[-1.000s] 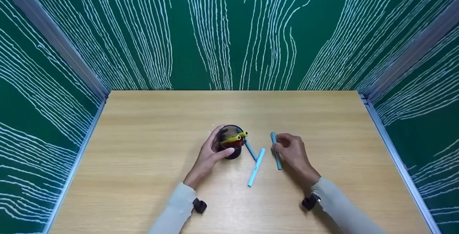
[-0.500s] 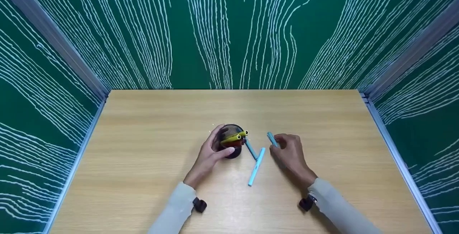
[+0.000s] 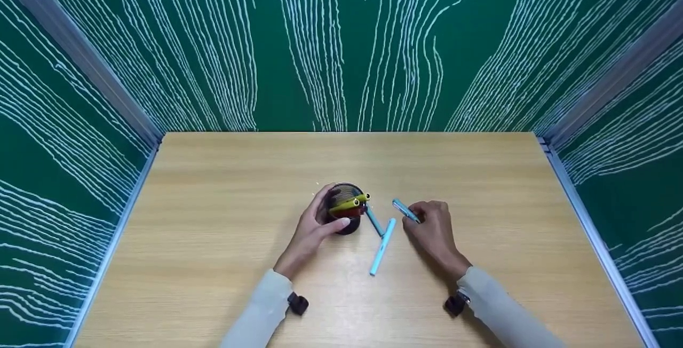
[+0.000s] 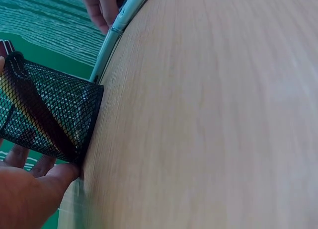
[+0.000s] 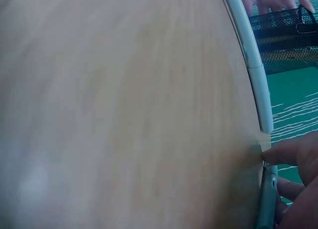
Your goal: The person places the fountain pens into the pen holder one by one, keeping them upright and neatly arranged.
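While the left hand (image 3: pixel 315 226) gripped a mesh cup (image 3: pixel 341 194) in curled fingers, those of the right hand (image 3: pixel 435 230) pinched a pen (image 3: pixel 404 209); two loose pens (image 3: pixel 380 252) lay between.

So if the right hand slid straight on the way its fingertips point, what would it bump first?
Probably the loose light blue pen, near its far end: the right hand points roughly there. The hand's height is hard to judge, so it might pass over.
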Demonstrator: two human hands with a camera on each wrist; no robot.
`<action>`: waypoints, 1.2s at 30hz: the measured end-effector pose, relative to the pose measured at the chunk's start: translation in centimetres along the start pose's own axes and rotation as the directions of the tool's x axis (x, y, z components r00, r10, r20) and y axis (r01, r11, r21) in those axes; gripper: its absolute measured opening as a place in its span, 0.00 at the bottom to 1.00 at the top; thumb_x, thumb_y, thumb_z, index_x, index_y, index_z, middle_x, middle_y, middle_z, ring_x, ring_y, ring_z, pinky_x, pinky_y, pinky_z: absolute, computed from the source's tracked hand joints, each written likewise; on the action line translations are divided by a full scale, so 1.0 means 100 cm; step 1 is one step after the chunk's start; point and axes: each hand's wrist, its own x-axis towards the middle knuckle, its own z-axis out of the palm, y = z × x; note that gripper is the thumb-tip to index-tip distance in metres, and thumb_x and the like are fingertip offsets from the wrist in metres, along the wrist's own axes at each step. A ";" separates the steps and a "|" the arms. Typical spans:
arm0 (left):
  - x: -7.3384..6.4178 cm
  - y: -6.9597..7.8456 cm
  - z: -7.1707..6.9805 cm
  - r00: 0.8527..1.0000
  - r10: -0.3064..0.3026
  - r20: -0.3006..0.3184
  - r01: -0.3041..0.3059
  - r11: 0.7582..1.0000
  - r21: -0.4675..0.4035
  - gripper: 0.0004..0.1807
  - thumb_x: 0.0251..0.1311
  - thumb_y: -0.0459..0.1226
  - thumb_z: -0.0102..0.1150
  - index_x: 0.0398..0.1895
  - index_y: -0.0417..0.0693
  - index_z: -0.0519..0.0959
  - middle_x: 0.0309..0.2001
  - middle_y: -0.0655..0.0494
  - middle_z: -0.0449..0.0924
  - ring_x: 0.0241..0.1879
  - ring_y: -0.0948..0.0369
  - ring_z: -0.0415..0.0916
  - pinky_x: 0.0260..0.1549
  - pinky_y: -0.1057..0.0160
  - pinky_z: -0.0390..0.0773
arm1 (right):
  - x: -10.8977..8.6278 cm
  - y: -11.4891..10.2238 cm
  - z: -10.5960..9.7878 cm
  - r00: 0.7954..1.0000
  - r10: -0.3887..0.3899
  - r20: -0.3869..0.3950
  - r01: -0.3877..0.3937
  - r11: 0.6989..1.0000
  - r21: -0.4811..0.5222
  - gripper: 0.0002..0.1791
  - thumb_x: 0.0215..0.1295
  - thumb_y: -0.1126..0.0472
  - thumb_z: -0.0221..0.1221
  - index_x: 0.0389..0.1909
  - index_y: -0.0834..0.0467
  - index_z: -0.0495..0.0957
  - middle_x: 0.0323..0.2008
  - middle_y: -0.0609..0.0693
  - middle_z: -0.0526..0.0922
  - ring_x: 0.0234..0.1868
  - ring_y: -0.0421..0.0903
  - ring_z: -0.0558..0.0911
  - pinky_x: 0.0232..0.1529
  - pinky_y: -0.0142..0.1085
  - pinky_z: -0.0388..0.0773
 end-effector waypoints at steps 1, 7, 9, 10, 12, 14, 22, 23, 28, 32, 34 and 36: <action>0.000 0.000 0.000 1.000 -0.001 -0.001 0.001 1.000 0.002 0.50 0.66 0.34 0.77 0.88 0.51 0.61 0.83 0.48 0.66 0.84 0.51 0.60 0.85 0.50 0.55 | -0.001 0.000 0.000 1.000 -0.003 -0.003 0.003 1.000 -0.004 0.07 0.60 0.71 0.74 0.40 0.65 0.90 0.34 0.57 0.86 0.49 0.58 0.76 0.56 0.51 0.69; -0.001 0.001 0.003 1.000 0.012 0.007 -0.012 1.000 -0.020 0.50 0.65 0.32 0.76 0.88 0.50 0.60 0.82 0.46 0.67 0.83 0.50 0.62 0.84 0.50 0.57 | -0.003 0.001 -0.005 1.000 -0.024 -0.012 0.024 1.000 -0.019 0.04 0.62 0.70 0.72 0.37 0.65 0.90 0.32 0.54 0.87 0.48 0.57 0.77 0.57 0.51 0.68; -0.001 0.001 0.004 1.000 0.017 0.009 -0.017 1.000 -0.022 0.50 0.65 0.31 0.76 0.88 0.49 0.60 0.82 0.46 0.67 0.82 0.50 0.62 0.84 0.50 0.58 | -0.003 0.001 -0.007 0.999 -0.031 -0.011 0.031 0.999 -0.012 0.04 0.62 0.71 0.71 0.37 0.65 0.90 0.31 0.54 0.87 0.46 0.57 0.77 0.56 0.50 0.68; -0.001 0.002 0.004 1.000 0.017 0.009 -0.017 1.000 -0.022 0.51 0.65 0.31 0.76 0.88 0.49 0.60 0.82 0.46 0.68 0.82 0.50 0.63 0.84 0.51 0.57 | -0.003 0.000 -0.009 1.000 -0.028 -0.011 0.028 1.000 -0.007 0.04 0.61 0.71 0.71 0.37 0.64 0.90 0.31 0.54 0.87 0.46 0.56 0.77 0.56 0.49 0.68; -0.002 0.002 0.005 1.000 0.013 0.009 -0.013 1.000 -0.018 0.51 0.65 0.32 0.76 0.88 0.50 0.60 0.82 0.47 0.68 0.82 0.51 0.62 0.84 0.51 0.57 | -0.004 -0.001 -0.013 1.000 -0.012 -0.009 0.012 1.000 0.002 0.05 0.62 0.70 0.72 0.38 0.64 0.91 0.32 0.55 0.86 0.46 0.55 0.77 0.55 0.48 0.68; -0.002 0.003 0.005 1.000 0.010 0.010 -0.009 1.000 -0.018 0.51 0.65 0.33 0.77 0.88 0.51 0.60 0.82 0.47 0.68 0.83 0.51 0.62 0.84 0.51 0.57 | -0.006 -0.002 -0.018 1.000 0.014 -0.007 -0.014 1.000 0.014 0.06 0.63 0.70 0.72 0.40 0.64 0.91 0.35 0.56 0.86 0.47 0.55 0.75 0.54 0.47 0.68; -0.002 0.002 0.003 1.000 -0.006 0.002 0.006 1.000 0.015 0.50 0.66 0.35 0.77 0.88 0.53 0.60 0.83 0.50 0.67 0.83 0.54 0.61 0.84 0.53 0.57 | -0.011 -0.012 -0.040 0.998 0.057 -0.010 -0.057 0.996 0.065 0.08 0.67 0.68 0.73 0.46 0.64 0.90 0.45 0.59 0.88 0.54 0.56 0.76 0.54 0.47 0.70; -0.002 0.002 0.003 1.000 -0.007 0.002 0.007 1.000 0.012 0.50 0.66 0.35 0.77 0.88 0.53 0.60 0.82 0.49 0.67 0.83 0.54 0.61 0.84 0.53 0.57 | -0.012 -0.013 -0.043 0.998 0.056 -0.013 -0.055 0.996 0.068 0.08 0.67 0.68 0.72 0.45 0.64 0.90 0.45 0.58 0.88 0.55 0.56 0.76 0.55 0.48 0.70; -0.001 0.001 0.003 1.000 -0.006 0.007 0.006 1.000 -0.008 0.50 0.66 0.33 0.76 0.88 0.51 0.60 0.82 0.46 0.67 0.83 0.51 0.62 0.83 0.51 0.58 | -0.014 -0.018 -0.057 0.999 0.036 -0.036 -0.033 0.996 0.085 0.06 0.67 0.69 0.72 0.44 0.63 0.90 0.45 0.58 0.89 0.56 0.57 0.76 0.59 0.52 0.70; -0.002 0.001 0.003 1.000 -0.002 0.010 0.002 1.000 -0.021 0.50 0.66 0.32 0.76 0.88 0.51 0.60 0.82 0.45 0.68 0.82 0.49 0.62 0.83 0.49 0.59 | -0.017 -0.023 -0.066 0.998 0.030 -0.054 -0.025 0.995 0.098 0.07 0.67 0.70 0.72 0.44 0.62 0.89 0.45 0.57 0.89 0.57 0.55 0.76 0.63 0.58 0.71; -0.001 0.002 0.003 1.000 0.004 0.009 -0.004 1.000 -0.023 0.50 0.66 0.32 0.76 0.88 0.51 0.60 0.82 0.45 0.68 0.82 0.49 0.63 0.83 0.49 0.58 | -0.017 -0.026 -0.069 0.998 0.021 -0.067 -0.014 0.995 0.103 0.07 0.67 0.70 0.72 0.44 0.62 0.89 0.44 0.57 0.89 0.57 0.54 0.76 0.64 0.59 0.71; -0.001 0.002 0.003 1.000 0.012 0.008 -0.012 1.000 -0.020 0.50 0.66 0.32 0.76 0.88 0.50 0.60 0.81 0.44 0.68 0.82 0.49 0.63 0.83 0.49 0.58 | -0.016 -0.029 -0.072 0.997 0.008 -0.079 0.000 0.995 0.104 0.07 0.67 0.70 0.72 0.44 0.62 0.90 0.44 0.57 0.89 0.57 0.53 0.76 0.64 0.59 0.72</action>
